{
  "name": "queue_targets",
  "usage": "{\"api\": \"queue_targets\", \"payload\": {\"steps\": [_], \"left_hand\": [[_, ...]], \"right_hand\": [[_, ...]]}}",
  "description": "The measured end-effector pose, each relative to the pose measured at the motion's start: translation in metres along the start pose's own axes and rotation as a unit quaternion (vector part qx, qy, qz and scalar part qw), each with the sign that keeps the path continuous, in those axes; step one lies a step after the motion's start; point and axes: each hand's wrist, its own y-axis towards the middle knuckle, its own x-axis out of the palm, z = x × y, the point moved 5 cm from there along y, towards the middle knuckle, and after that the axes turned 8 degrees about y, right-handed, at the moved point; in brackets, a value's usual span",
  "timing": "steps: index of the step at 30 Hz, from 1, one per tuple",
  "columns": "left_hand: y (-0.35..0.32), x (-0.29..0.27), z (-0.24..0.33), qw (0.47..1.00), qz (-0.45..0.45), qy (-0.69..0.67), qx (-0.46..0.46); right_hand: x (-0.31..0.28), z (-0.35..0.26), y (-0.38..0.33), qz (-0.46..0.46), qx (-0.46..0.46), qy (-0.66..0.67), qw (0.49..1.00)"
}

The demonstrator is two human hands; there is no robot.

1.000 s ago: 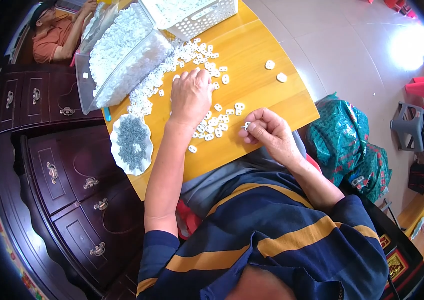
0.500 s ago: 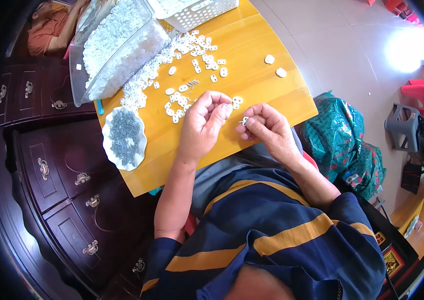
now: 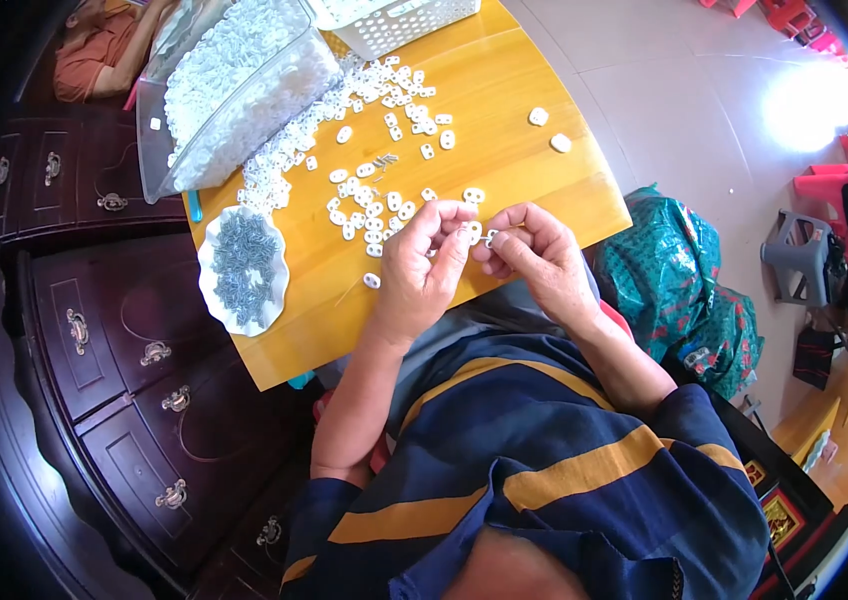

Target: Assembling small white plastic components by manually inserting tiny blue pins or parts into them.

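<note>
Over the wooden table [image 3: 504, 100] | left grip [image 3: 424, 262]: pinching white piece [image 3: 473, 232] | right grip [image 3: 541, 262]: pinching small part [image 3: 491, 238]

Bright, fairly even light covers the yellow wooden tabletop [image 3: 504, 90] at centre. At upper right, a blown-out white glare bleaches the floor tiles [image 3: 664, 120]. The dark wooden drawers [image 3: 124, 290] at left look dim, with soft sheen. White two-holed pieces [image 3: 375, 210] mid-frame appear reasonably sharp. Fisheye distortion bends edges toward the blackened rim.
</note>
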Motion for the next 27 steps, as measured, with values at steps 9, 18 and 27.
{"api": "queue_targets", "payload": {"steps": [9, 18, 27], "left_hand": [[-0.001, 0.0, 0.009, 0.998, -0.001, 0.064, 0.015], [0.0, 0.003, 0.019, 0.994, 0.015, 0.1, 0.046], [0.003, 0.005, 0.02, 0.986, 0.012, 0.135, 0.095]], "right_hand": [[-0.001, -0.001, 0.0, 0.012, -0.009, -0.019, 1.0], [-0.003, 0.0, 0.0, 0.026, -0.01, -0.029, 0.999], [-0.002, 0.0, -0.002, 0.017, -0.005, -0.025, 1.0]]}}
